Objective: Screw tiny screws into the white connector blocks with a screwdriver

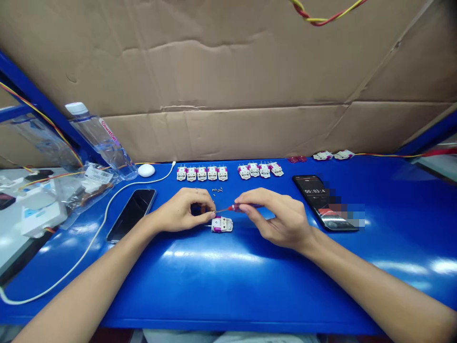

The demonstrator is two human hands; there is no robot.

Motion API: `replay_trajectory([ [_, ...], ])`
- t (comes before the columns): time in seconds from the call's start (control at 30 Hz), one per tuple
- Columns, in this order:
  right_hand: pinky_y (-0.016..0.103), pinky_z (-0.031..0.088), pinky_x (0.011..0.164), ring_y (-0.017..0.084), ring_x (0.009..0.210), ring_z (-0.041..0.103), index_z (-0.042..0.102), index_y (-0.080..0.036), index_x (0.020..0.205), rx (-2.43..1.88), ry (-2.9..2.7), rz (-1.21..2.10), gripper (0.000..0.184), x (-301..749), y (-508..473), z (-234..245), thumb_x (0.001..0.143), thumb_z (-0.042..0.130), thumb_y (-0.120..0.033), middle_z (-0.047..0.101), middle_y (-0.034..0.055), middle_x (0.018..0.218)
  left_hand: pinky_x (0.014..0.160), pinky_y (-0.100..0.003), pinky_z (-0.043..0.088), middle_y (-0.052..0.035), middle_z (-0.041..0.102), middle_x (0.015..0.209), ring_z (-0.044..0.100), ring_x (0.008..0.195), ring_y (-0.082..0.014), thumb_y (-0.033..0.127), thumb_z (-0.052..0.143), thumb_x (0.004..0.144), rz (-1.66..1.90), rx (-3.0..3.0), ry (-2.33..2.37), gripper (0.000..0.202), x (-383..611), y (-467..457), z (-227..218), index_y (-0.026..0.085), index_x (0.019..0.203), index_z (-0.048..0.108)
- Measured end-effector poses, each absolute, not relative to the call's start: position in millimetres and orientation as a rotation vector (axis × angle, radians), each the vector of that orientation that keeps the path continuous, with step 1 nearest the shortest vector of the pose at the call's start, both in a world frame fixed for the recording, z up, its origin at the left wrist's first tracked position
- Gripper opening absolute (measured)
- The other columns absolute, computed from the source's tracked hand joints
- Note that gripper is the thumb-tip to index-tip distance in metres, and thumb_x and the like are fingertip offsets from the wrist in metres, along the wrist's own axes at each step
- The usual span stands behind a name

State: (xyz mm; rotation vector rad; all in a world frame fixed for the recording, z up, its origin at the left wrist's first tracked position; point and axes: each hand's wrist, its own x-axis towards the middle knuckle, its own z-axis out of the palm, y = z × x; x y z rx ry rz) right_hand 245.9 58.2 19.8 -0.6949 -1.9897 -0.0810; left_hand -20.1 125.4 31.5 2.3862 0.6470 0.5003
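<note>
A screwdriver [233, 207] is being pinched by the right hand [282, 216]; a light, fragile-looking module [222, 224] is seemingly being steadied at its edges by the left hand [182, 209].

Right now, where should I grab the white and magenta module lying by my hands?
Best pinch the white and magenta module by its sides, coming from the near side: it lies flat and boxy, and your left hand and the red screwdriver crowd its far side.

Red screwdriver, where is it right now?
In the head view, the red screwdriver is pinched in the right hand, its tip reaching toward the left hand, just beyond the white-and-purple module.
</note>
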Motion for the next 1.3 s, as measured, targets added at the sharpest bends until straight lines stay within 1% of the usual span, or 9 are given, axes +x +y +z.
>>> replay_trajectory([
  [0.27,0.024,0.069,0.075,0.017,0.082,0.085,0.074,-0.024,0.115,-0.734,-1.995,-0.028,0.014,247.1,56.5,20.5,0.106,0.066,-0.017,0.087,0.0027,0.096,0.084,-0.029,0.058,-0.0064,0.083,0.097,0.076,0.088,-0.0186,0.025,0.070,0.102,0.492,2.380,0.608,0.014,-18.1,123.2,33.9,0.020,0.097,0.082],
  [0.53,0.025,0.068,0.072,0.017,0.081,0.084,0.072,-0.024,0.112,-0.716,-1.993,-0.076,0.012,247.6,56.1,22.7,0.108,0.063,-0.017,0.086,0.0024,0.094,0.085,-0.027,0.058,-0.0051,0.084,0.098,0.078,0.090,-0.0174,0.023,0.071,0.102,0.527,2.375,0.563,0.013,-17.6,123.8,33.1,0.020,0.098,0.083],
  [0.67,0.024,0.068,0.074,0.017,0.082,0.084,0.072,-0.022,0.113,-0.698,-1.989,-0.057,0.011,247.4,56.1,22.8,0.107,0.065,-0.016,0.086,0.0039,0.094,0.086,-0.027,0.058,-0.0054,0.084,0.099,0.078,0.090,-0.0179,0.023,0.071,0.102,0.530,2.375,0.558,0.013,-17.0,123.5,32.8,0.020,0.099,0.083],
  [0.77,0.023,0.067,0.075,0.016,0.085,0.084,0.073,-0.023,0.113,-0.698,-1.997,-0.044,0.012,248.0,55.9,22.1,0.107,0.065,-0.016,0.086,0.0032,0.095,0.085,-0.028,0.058,-0.0057,0.084,0.099,0.078,0.090,-0.0181,0.022,0.071,0.102,0.524,2.376,0.551,0.013,-17.3,123.5,32.5,0.020,0.099,0.084],
  [0.93,0.026,0.072,0.077,0.018,0.088,0.086,0.072,-0.023,0.120,-0.747,-1.936,0.189,0.015,247.7,55.7,14.7,0.106,0.071,-0.021,0.086,0.0052,0.109,0.085,-0.029,0.060,-0.0068,0.085,0.098,0.078,0.089,-0.0187,0.024,0.073,0.102,0.572,2.339,0.565,0.013,-14.9,121.9,30.1,0.019,0.098,0.084],
  [1.0,0.026,0.073,0.074,0.019,0.087,0.087,0.070,-0.024,0.124,-0.685,-1.842,0.284,0.023,245.3,56.2,10.7,0.102,0.078,-0.023,0.086,0.0053,0.107,0.085,-0.028,0.060,-0.0070,0.085,0.098,0.078,0.089,-0.0181,0.025,0.074,0.102,0.629,2.309,0.550,0.013,-12.1,119.9,28.6,0.019,0.099,0.085],
  [1.07,0.027,0.073,0.076,0.019,0.090,0.087,0.065,-0.025,0.135,-0.571,-1.762,0.291,0.039,242.1,57.0,8.0,0.099,0.082,-0.020,0.085,0.0048,0.107,0.086,-0.028,0.061,-0.0070,0.085,0.099,0.078,0.089,-0.0177,0.025,0.076,0.101,0.672,2.279,0.538,0.012,-9.1,117.8,27.2,0.019,0.101,0.086],
  [1.17,0.029,0.074,0.083,0.018,0.092,0.086,0.057,-0.028,0.150,-0.504,-1.769,0.258,0.056,238.8,58.2,7.7,0.101,0.079,-0.016,0.085,0.0054,0.114,0.089,-0.029,0.061,-0.0066,0.085,0.102,0.079,0.090,-0.0180,0.026,0.078,0.101,0.681,2.248,0.541,0.012,-6.3,115.9,25.9,0.021,0.106,0.088],
  [1.3,0.035,0.075,0.086,0.020,0.096,0.086,0.050,-0.032,0.161,-0.560,-1.848,0.258,0.061,239.1,58.1,10.2,0.106,0.070,-0.015,0.083,0.0069,0.122,0.092,-0.028,0.060,-0.0064,0.085,0.103,0.079,0.094,-0.0181,0.024,0.079,0.100,0.630,2.212,0.525,0.011,-4.6,115.1,25.0,0.021,0.105,0.088],
])
